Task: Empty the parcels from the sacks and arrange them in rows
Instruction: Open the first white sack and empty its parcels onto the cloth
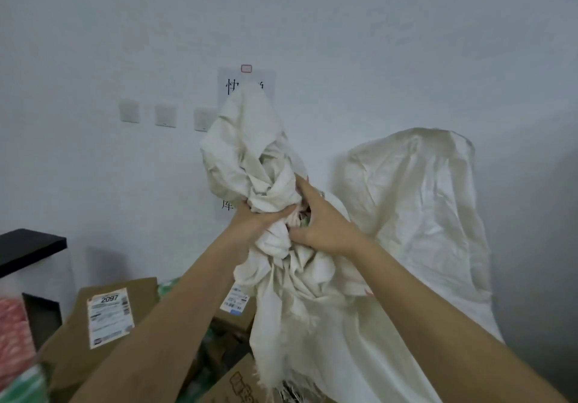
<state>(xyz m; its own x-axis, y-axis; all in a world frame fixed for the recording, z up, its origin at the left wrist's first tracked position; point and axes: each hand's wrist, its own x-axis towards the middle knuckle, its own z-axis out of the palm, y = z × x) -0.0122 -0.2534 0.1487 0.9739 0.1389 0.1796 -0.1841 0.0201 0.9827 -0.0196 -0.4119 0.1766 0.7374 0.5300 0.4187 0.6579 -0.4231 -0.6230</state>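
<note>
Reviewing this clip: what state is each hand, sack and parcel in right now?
left hand: grips the bunched sack
right hand: grips the same sack
bunched sack: crumpled, lifted, mouth hanging down
second sack: upright against the wall, untouched
labelled parcel: lying tilted in the pile below

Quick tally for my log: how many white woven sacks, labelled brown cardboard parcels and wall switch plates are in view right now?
White woven sacks: 2, one bunched in both hands, one standing to its right
Brown cardboard parcels with shipping labels: 2
Grey wall switch plates: 3
Total: 7
</note>
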